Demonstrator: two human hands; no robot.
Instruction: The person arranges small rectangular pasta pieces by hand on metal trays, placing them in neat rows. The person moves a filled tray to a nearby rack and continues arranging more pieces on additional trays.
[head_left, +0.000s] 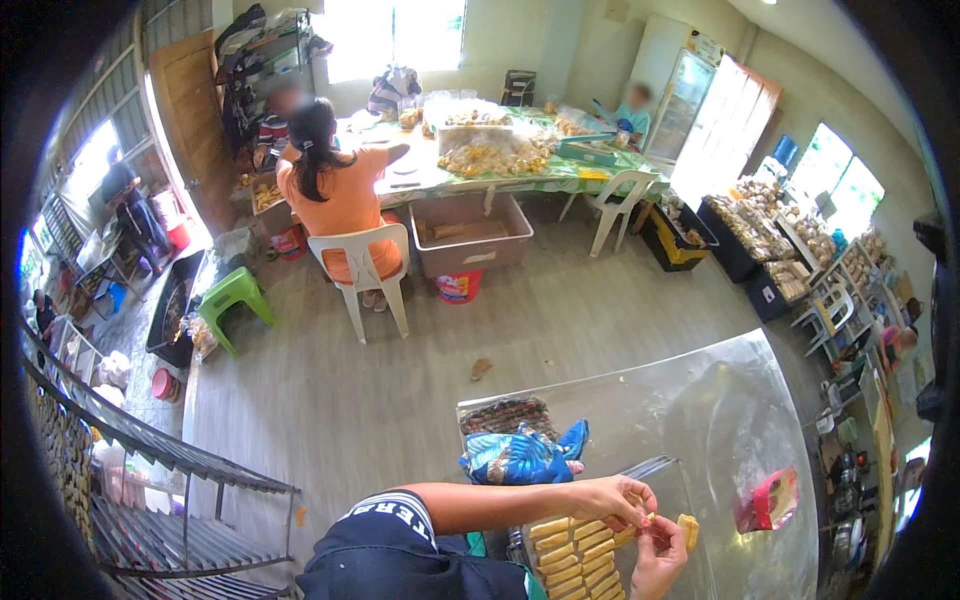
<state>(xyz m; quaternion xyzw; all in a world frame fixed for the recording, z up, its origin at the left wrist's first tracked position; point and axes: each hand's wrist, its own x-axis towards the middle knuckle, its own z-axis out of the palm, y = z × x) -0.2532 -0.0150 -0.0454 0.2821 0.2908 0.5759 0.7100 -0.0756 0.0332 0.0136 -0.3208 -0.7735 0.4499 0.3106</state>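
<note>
Rows of finger-shaped yellow pastries (574, 559) lie close together at the table's near edge. Above their right end my left hand (619, 501) and my right hand (660, 551) meet, fingertips pinched together around something small and pale; what it is cannot be told. One yellow pastry piece (687, 531) shows just beyond my right fingers. Clear plastic sheets or bags (660, 469) lie behind my left hand. A blue patterned cloth bundle (517, 456) sits left of them, against a dark woven mat (510, 416).
A red and pink packet (772, 501) stands on the plastic-covered table (720, 390). Beyond, a person in orange sits on a white chair (360, 247) by a long table heaped with bagged snacks (495, 154). A metal stair railing (187, 517) is at lower left.
</note>
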